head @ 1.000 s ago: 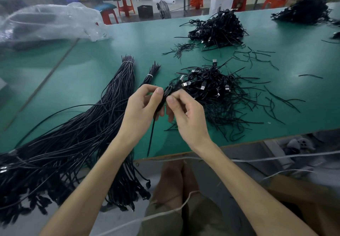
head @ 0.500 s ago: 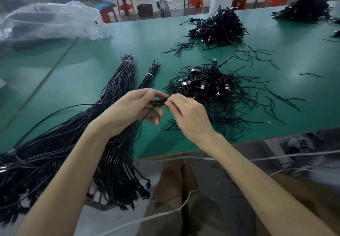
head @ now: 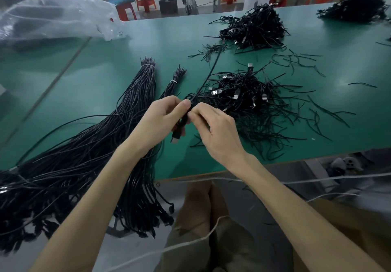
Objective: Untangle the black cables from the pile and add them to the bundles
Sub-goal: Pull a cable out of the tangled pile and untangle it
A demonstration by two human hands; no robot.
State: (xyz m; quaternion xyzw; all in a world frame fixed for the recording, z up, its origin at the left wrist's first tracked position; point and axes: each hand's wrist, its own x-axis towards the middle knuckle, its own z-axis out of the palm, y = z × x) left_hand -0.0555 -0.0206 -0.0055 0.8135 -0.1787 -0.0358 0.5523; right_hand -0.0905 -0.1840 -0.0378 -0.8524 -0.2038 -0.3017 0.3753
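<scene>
A tangled pile of black USB cables (head: 243,96) lies on the green table (head: 105,76) just beyond my hands. My left hand (head: 160,121) and my right hand (head: 213,132) both pinch one black cable (head: 179,129) between thumb and fingers; its plug end hangs down below my left hand, and the rest runs up and away past the pile. To the left lie a large tied bundle (head: 118,119) and a thin tied bundle (head: 172,83), both hanging over the table's near edge.
A second cable pile (head: 254,28) sits further back and a third (head: 355,9) at the far right. Loose black ties (head: 300,59) are scattered around. A crumpled clear plastic bag (head: 59,15) lies at back left. Red stools stand behind the table.
The cable turned from level between my hands to hanging plug-down under my left hand. A long stretch of it now lifts out of the pile toward the back.
</scene>
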